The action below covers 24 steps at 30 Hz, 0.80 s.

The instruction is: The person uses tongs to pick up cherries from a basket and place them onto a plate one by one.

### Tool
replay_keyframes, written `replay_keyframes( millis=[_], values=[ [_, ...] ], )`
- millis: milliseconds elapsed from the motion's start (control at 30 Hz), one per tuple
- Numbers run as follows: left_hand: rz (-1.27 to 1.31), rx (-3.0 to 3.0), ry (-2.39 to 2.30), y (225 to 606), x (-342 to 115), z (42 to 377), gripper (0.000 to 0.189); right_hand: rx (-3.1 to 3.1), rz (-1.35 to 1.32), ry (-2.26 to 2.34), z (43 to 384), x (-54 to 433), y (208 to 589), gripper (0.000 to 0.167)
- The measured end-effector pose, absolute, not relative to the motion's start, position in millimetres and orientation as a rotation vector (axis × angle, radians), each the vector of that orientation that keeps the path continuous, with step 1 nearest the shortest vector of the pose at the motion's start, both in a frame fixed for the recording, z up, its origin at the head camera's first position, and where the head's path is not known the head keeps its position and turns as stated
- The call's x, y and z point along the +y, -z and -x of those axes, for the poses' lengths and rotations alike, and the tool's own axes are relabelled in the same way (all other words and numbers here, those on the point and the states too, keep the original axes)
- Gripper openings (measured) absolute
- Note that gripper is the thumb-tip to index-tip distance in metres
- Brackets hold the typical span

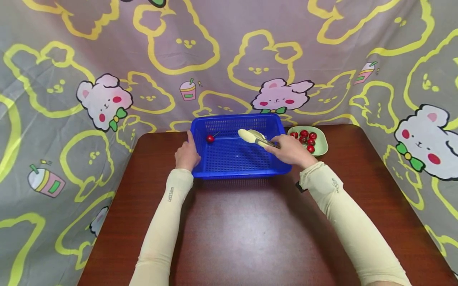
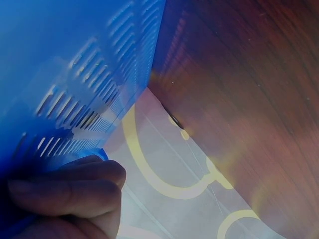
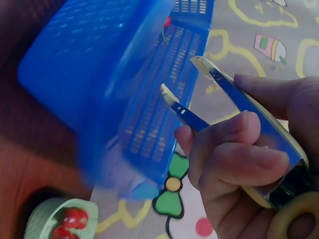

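A blue slotted plastic basket [image 1: 243, 174] stands toward the back of the table. My left hand [image 1: 187, 154] grips its left rim, fingers curled against the outer wall in the left wrist view. In my right hand [image 1: 291, 150] I hold tongs [image 1: 247, 136] with cream-coloured tips over the basket's right half. The tips stand apart with nothing between them in the right wrist view. One red cherry [image 1: 210, 138] with a stem lies inside the basket at the left. Just beyond my right hand, a pale green dish [image 1: 323, 147] holds several red cherries [image 1: 310, 149], partly hidden by that hand.
Dark brown wooden table [image 1: 236, 234] extends in front of the basket and to both sides. A patterned cloth [image 1: 222, 47] with bears and rabbits hangs close behind the basket and along both table sides.
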<state>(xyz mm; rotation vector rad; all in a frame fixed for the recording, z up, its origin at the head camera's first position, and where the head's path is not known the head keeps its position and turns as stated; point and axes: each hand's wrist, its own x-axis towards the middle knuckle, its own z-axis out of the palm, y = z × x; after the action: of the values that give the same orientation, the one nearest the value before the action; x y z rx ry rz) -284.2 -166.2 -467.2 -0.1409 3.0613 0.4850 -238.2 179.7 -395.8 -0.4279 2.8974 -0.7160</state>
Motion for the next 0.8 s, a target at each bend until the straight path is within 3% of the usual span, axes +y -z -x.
replay_keyframes(
  millis=[267, 500, 800],
  values=[
    [0.147, 3.060, -0.468, 465.8, -165.2, 284.8, 0.101, 2.841, 0.453, 0.657, 256.5, 143.7, 389.7, 0.051],
    [0.152, 3.032, -0.473, 464.3, -165.1, 284.2, 0.101, 2.820, 0.457, 0.573, 268.0, 112.5, 388.9, 0.036],
    [0.145, 3.039, -0.468, 465.4, -165.1, 285.1, 0.103, 2.805, 0.453, 0.455, 282.5, 74.9, 395.1, 0.037]
  ],
)
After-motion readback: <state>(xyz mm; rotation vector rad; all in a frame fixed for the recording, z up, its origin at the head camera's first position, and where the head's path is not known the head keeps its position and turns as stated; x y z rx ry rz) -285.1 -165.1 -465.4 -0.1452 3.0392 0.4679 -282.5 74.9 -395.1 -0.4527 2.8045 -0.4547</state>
